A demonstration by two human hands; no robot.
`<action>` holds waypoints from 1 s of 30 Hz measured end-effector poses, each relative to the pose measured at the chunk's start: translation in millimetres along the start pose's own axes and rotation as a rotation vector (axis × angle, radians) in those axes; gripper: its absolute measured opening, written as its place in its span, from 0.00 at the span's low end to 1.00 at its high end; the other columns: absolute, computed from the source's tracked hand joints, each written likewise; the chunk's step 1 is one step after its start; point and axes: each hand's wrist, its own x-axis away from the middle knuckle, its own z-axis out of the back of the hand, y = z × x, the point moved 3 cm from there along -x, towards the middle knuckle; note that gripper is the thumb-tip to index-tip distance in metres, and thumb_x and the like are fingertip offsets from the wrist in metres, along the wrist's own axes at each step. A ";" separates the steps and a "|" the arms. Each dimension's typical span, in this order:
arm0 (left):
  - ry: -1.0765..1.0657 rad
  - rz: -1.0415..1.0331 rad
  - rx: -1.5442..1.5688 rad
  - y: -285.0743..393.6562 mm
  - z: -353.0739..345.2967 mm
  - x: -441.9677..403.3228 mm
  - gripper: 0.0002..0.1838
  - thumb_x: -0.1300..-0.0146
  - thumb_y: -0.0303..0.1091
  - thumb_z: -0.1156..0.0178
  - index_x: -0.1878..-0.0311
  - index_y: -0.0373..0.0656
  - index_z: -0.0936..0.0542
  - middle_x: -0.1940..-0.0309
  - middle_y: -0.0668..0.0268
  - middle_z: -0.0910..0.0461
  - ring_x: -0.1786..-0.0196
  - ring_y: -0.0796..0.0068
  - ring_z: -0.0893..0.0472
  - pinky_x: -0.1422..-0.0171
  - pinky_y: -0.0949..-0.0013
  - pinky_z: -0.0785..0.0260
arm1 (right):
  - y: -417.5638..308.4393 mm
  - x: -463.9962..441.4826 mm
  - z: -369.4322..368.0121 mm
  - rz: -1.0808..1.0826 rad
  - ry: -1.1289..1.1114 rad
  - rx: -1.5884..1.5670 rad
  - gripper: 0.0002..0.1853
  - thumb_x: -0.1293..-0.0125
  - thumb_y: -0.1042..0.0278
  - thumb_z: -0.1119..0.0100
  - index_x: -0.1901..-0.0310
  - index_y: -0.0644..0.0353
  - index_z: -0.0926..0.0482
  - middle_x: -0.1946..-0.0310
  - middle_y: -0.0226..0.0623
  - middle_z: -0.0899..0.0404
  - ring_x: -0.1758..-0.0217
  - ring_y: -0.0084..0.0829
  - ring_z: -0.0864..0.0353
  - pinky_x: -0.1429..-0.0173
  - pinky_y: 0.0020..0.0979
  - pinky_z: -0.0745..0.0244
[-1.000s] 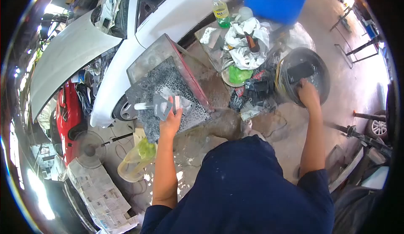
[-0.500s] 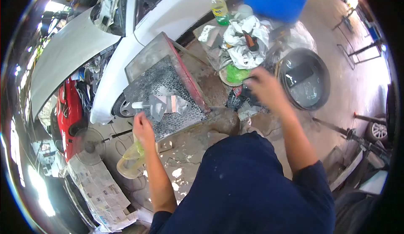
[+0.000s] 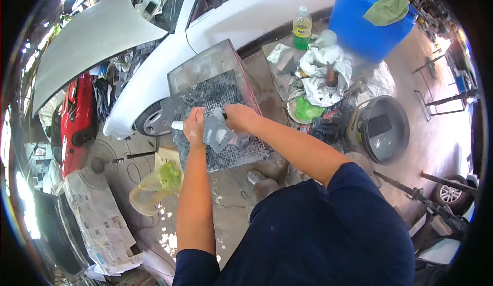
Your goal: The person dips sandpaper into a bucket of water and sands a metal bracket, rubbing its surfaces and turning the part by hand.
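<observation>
A grey plastic piece (image 3: 217,134) with a white tube-like end (image 3: 177,125) lies over the dark textured mat (image 3: 210,93) on the low stand. My left hand (image 3: 194,125) is closed around the piece between its white end and its grey part. At the right side of the piece, my right hand (image 3: 240,117) has its fingers pressed together on a small dark item too hidden to make out. The bucket of grey water (image 3: 382,132) stands to the right, with a dark block (image 3: 380,125) in it.
Behind the mat is a white car (image 3: 246,13). A green-liquid bottle (image 3: 302,29), crumpled white cloth (image 3: 323,72), green cloth (image 3: 308,109) and blue container (image 3: 367,19) stand or lie at the upper right. A fan (image 3: 97,165) is at the left.
My right hand has moved left from the bucket to the grey piece. My left hand let go of the piece, then took hold of it again. The view has shifted.
</observation>
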 end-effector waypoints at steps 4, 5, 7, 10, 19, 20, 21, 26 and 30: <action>-0.044 0.013 -0.041 2.6 3.1 -1.1 0.14 0.24 0.46 0.43 0.55 0.51 0.11 0.65 0.56 0.12 0.60 0.45 0.13 0.52 0.51 0.24 | 4.0 -11.6 -7.0 0.008 -0.072 0.050 0.15 0.38 0.70 0.35 0.51 0.67 0.15 0.55 0.54 0.11 0.48 0.52 0.10 0.47 0.49 0.16; -0.043 0.032 -0.049 6.9 3.4 -2.6 0.14 0.24 0.45 0.43 0.56 0.51 0.11 0.65 0.56 0.12 0.60 0.45 0.13 0.52 0.51 0.24 | 7.6 -16.7 -5.3 0.010 -0.155 0.085 0.16 0.37 0.67 0.35 0.50 0.67 0.17 0.53 0.54 0.11 0.47 0.53 0.11 0.45 0.50 0.17; -0.044 0.016 0.014 0.5 1.1 -1.1 0.14 0.24 0.45 0.43 0.56 0.50 0.11 0.65 0.55 0.12 0.60 0.45 0.14 0.52 0.51 0.24 | 14.9 -26.7 -10.4 0.005 -0.220 0.116 0.18 0.36 0.63 0.35 0.49 0.66 0.18 0.51 0.54 0.12 0.45 0.54 0.12 0.42 0.50 0.18; -0.055 -0.008 0.068 -3.6 -0.7 -6.7 0.14 0.24 0.44 0.43 0.56 0.49 0.12 0.67 0.54 0.13 0.62 0.46 0.14 0.53 0.53 0.25 | 12.6 -36.0 -10.0 0.004 -0.151 0.098 0.16 0.38 0.65 0.34 0.51 0.66 0.15 0.52 0.53 0.11 0.46 0.52 0.11 0.45 0.49 0.16; -0.068 -0.056 0.132 0.5 1.6 -7.2 0.14 0.22 0.41 0.44 0.56 0.44 0.13 0.72 0.61 0.18 0.69 0.64 0.19 0.58 0.62 0.27 | 7.1 -26.5 4.0 0.033 -0.197 0.108 0.19 0.37 0.68 0.37 0.46 0.65 0.16 0.51 0.53 0.11 0.46 0.53 0.11 0.46 0.51 0.17; -0.076 -0.037 0.124 -1.8 2.9 -4.3 0.14 0.22 0.41 0.44 0.56 0.44 0.13 0.72 0.62 0.19 0.69 0.66 0.20 0.58 0.63 0.28 | 6.7 -20.9 5.3 0.036 -0.211 0.096 0.19 0.37 0.68 0.37 0.46 0.65 0.17 0.51 0.53 0.11 0.46 0.53 0.11 0.46 0.51 0.17; -0.064 -0.037 0.137 -2.1 1.5 -4.7 0.14 0.22 0.41 0.44 0.56 0.44 0.13 0.73 0.62 0.19 0.70 0.66 0.21 0.59 0.63 0.28 | 7.0 -18.2 8.7 0.043 -0.222 0.090 0.19 0.37 0.68 0.37 0.46 0.65 0.17 0.52 0.53 0.11 0.47 0.53 0.11 0.46 0.51 0.17; -0.061 -0.080 0.193 -11.4 -1.5 -7.3 0.14 0.21 0.42 0.44 0.56 0.44 0.14 0.74 0.62 0.22 0.71 0.69 0.25 0.60 0.64 0.30 | 5.8 -20.5 10.2 0.061 -0.197 0.068 0.18 0.38 0.69 0.37 0.47 0.65 0.16 0.52 0.53 0.11 0.47 0.53 0.11 0.47 0.51 0.16; -0.129 -0.054 0.125 -16.9 -0.1 -7.9 0.14 0.20 0.41 0.45 0.55 0.44 0.14 0.72 0.63 0.21 0.70 0.70 0.25 0.59 0.65 0.30 | 5.0 -19.1 17.8 0.062 -0.281 0.139 0.16 0.38 0.70 0.37 0.50 0.65 0.14 0.51 0.53 0.11 0.46 0.53 0.11 0.47 0.51 0.16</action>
